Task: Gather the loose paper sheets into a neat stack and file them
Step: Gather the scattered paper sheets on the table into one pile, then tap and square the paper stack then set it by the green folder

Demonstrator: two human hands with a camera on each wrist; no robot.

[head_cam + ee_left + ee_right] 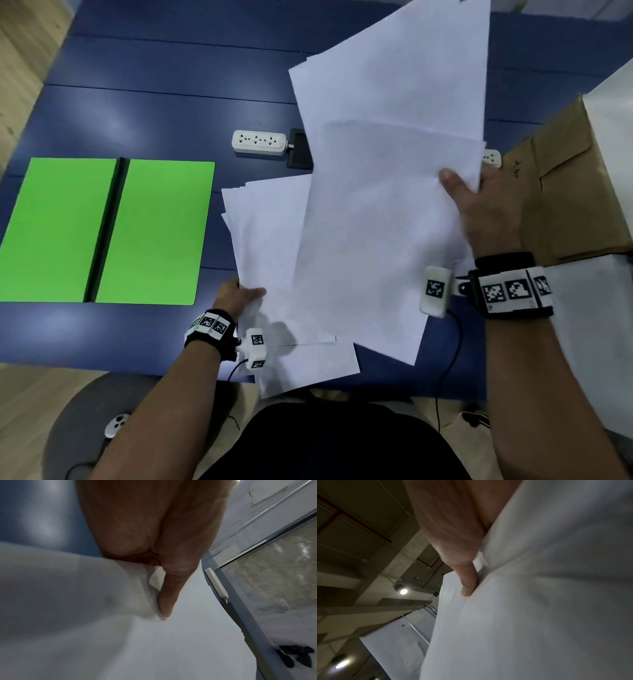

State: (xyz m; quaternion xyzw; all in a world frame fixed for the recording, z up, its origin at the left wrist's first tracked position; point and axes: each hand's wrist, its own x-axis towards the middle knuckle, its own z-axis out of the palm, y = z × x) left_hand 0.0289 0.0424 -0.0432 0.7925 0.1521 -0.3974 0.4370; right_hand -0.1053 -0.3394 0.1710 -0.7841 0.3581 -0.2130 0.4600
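From the head camera, the right hand (489,209) pinches a fanned bunch of paper sheets (376,205) lifted over the blue table (154,68), while the left hand (239,294) grips the lower sheets' edge, right of the open green folder (106,229). At the left wrist, thumb on paper. At the right wrist, thumb pressing sheets.

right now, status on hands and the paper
Left hand and right hand both grip paper sheets, fanned, uneven. Green folder open, unfilled. Power strip partly under sheets.
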